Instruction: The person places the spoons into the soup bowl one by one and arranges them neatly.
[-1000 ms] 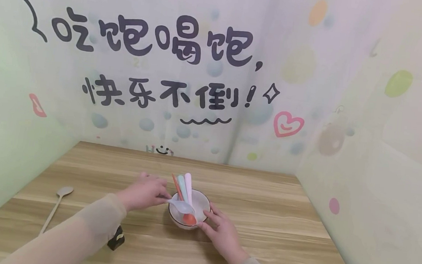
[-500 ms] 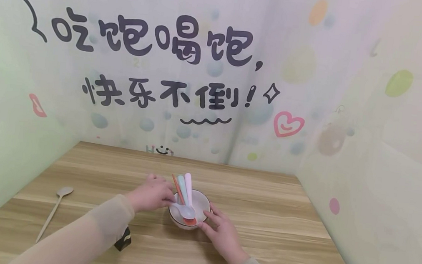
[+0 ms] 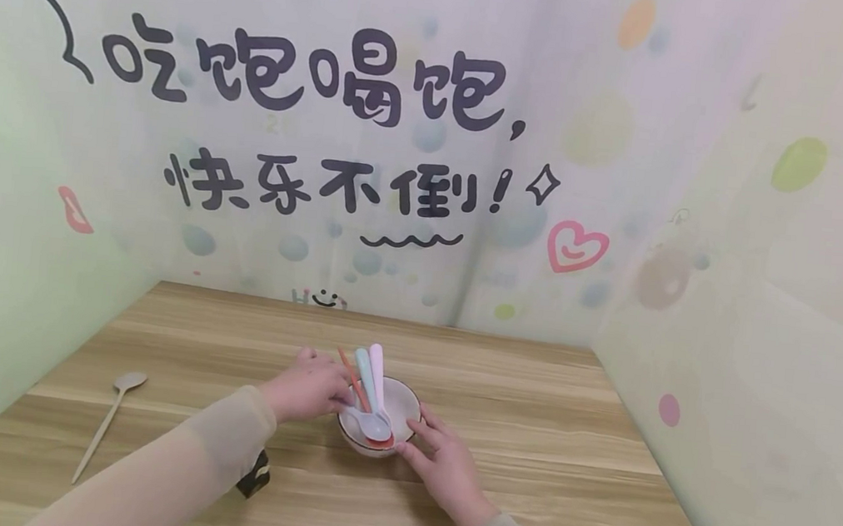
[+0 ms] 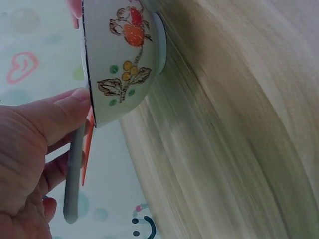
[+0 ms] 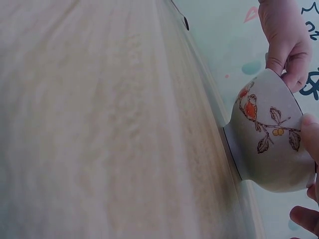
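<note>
A white bowl (image 3: 404, 400) with a dark rim and painted fruit branches stands on the table. My left hand (image 3: 308, 387) is at its left rim and pinches the handle of a pale grey spoon (image 3: 378, 428), whose head lies inside the bowl. The grey handle (image 4: 74, 184) sticks out past my fingers in the left wrist view. An orange utensil (image 3: 347, 363), a light teal spoon (image 3: 364, 367) and a pink spoon (image 3: 376, 366) lean on the far rim, handles upward. My right hand (image 3: 449, 468) holds the bowl's right side, thumb and fingers at the rim.
A beige long-handled spoon (image 3: 128, 382) lies on the wooden table (image 3: 529, 406) at the left, apart from the bowl. Walls (image 3: 389, 285) with printed writing and coloured spots enclose the table at the back and on both sides.
My left hand has moved a little to the right, and the grey spoon's head has come lower in the bowl, over the orange one. The orange handle has shifted slightly left. My right hand stays put.
</note>
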Demonstrator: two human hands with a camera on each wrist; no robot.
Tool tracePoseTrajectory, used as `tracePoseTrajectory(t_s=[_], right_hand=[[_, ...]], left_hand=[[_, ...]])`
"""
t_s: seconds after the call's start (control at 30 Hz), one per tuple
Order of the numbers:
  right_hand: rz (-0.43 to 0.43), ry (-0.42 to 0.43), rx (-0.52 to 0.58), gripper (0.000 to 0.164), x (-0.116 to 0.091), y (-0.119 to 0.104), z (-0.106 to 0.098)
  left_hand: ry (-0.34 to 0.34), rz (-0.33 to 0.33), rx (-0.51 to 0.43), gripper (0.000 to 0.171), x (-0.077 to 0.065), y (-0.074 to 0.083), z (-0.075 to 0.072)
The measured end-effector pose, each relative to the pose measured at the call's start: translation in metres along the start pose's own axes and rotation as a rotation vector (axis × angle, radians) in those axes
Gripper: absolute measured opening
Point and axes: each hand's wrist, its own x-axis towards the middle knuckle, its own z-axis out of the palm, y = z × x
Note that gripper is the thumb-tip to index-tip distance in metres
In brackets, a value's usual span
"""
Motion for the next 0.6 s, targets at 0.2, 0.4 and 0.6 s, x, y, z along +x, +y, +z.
tracePoseTrajectory(t_s=[0.2,0.4,0.6], right_hand=[[-0.014,0.014,-0.003,0.052,0.0,-0.0015,-0.0008],[-0.012,0.014,0.007,0.053,0.0004,-0.0015,-0.0016],[-0.005,0.012,-0.002,0.053,0.0009,-0.0018,-0.0015]], left_hand=[[0.018,0.02,-0.02,0.006,0.0019,0.0012,-0.0019],[0.018,0.008,-0.039,0.007,0.0021,0.0013,-0.0023],[0.025,-0.019,-0.024,0.009,0.0024,0.0027,-0.0004]])
